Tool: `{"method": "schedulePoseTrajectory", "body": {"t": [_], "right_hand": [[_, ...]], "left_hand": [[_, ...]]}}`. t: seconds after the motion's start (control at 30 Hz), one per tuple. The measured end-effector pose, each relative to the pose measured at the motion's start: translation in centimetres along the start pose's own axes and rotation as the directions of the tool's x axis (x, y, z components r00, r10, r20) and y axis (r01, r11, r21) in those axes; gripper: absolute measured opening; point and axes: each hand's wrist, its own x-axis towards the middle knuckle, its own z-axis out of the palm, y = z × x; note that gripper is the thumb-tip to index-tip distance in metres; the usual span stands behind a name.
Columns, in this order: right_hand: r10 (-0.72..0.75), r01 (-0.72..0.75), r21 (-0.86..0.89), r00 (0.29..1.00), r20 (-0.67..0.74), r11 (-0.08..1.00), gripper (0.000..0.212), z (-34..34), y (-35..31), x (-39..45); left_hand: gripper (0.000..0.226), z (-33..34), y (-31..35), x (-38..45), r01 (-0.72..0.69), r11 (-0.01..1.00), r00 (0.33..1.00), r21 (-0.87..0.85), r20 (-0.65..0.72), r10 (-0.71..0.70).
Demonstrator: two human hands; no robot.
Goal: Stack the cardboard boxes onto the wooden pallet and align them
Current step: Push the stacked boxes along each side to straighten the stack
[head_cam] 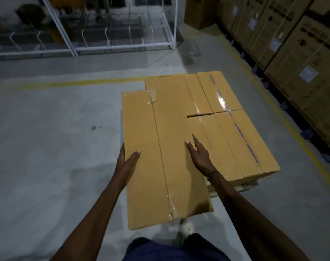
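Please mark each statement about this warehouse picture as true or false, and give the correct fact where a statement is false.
1. Both hands are on the long cardboard box. True: the left hand holds its left edge and the right hand lies along its right side.
2. The right wrist is bare. False: a dark band is around it.
3. Other boxes already lie to the right of the long box. True: several taped boxes lie there side by side.
4. The floor line behind the boxes is red. False: it is yellow.
5. The white metal rack stands on the right side. False: it stands at the upper left; stacked cartons fill the right.
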Motion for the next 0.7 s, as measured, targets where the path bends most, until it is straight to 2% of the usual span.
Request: {"method": "schedulePoseTrajectory", "body": {"t": [0.3, 0.53, 0.7], "right_hand": [[0.002, 0.002, -0.049, 0.997, 0.071, 0.999, 0.065, -3.0, 7.2, 8.4], [0.026, -0.014, -0.126, 0.995, 0.094, 0.992, 0.064, -1.9, 15.9, 16.2], [0.059, -0.037, -0.247, 0.995, 0.08, 0.968, 0.062, -0.7, 22.9, 21.3]], "left_hand": [[0.06, 7.0, -5.0, 5.8, 0.101, 0.995, 0.992, 0.024, -0.071, -0.099], [0.065, 9.6, -13.5, 13.3, 0.17, 0.985, 0.985, 0.032, -0.05, -0.168], [0.059, 12.2, -19.7, 17.8, 0.146, 0.988, 0.988, 0.048, -0.048, -0.143]]}}
